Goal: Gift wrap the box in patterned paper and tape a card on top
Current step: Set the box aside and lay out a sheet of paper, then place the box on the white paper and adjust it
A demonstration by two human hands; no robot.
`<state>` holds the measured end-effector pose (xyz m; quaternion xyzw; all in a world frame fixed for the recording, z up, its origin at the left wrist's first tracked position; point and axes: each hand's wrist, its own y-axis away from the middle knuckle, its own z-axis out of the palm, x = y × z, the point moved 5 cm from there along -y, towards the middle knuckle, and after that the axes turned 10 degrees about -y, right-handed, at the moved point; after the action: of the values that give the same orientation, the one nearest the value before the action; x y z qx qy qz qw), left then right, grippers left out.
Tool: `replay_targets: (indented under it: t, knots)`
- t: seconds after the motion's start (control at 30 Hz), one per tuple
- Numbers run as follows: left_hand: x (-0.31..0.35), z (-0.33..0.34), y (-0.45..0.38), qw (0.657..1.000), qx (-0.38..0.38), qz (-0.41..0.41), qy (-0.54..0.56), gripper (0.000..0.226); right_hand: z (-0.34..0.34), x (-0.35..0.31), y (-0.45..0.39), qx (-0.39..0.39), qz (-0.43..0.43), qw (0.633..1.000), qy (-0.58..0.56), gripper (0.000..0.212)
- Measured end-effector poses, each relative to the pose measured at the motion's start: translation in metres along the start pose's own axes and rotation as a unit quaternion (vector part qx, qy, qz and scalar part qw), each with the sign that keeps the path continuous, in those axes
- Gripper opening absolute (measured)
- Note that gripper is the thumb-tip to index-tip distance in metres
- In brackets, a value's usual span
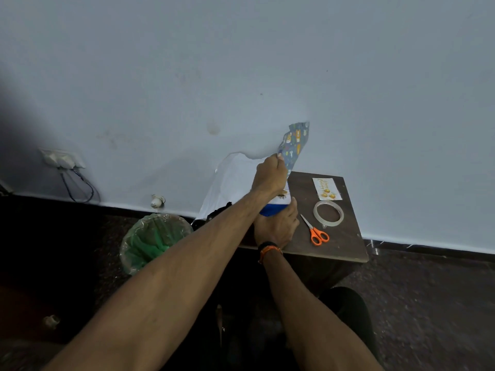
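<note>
The patterned paper (295, 144), grey-blue with small animals, is lifted up against the wall, its white underside (235, 180) facing me. My left hand (269, 175) grips the paper's upper edge and holds it high. Beneath it, a blue and white box (274, 208) sits on the small dark table (345, 245), mostly hidden by my arms. My right hand (278, 226), with an orange band at the wrist, rests against the box's near side, thumb straight along it. The card (327, 189) lies flat at the table's back right.
A roll of clear tape (328, 213) and orange-handled scissors (315, 231) lie right of the box. A bin with a green liner (152, 239) stands on the floor left of the table. The wall rises directly behind the table, with a socket (63, 159) at far left.
</note>
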<state>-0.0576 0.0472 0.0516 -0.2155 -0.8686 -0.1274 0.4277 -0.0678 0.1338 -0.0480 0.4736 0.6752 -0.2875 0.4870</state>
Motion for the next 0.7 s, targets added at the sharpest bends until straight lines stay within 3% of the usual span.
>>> replay_targets:
  t: [0.17, 0.3, 0.5, 0.7]
  knots:
    - [-0.007, -0.005, 0.000, 0.999, 0.048, -0.014, -0.010, 0.045, -0.025, 0.014, -0.019, 0.029, 0.037, 0.999, -0.027, 0.118]
    - [-0.010, 0.000, 0.004, 0.999, 0.045, -0.012, -0.002, 0.043, -0.047, 0.018, -0.027, 0.086, 0.061, 0.987, -0.118, 0.111]
    - [-0.016, 0.020, 0.010, 1.000, -0.013, -0.006, -0.016, 0.043, -0.083, 0.003, -0.038, 0.177, 0.060, 0.931, -0.313, 0.104]
    - [-0.031, 0.056, 0.016, 0.993, -0.115, 0.015, -0.007, 0.044, -0.126, -0.038, -0.045, 0.173, 0.036, 0.906, -0.384, 0.101]
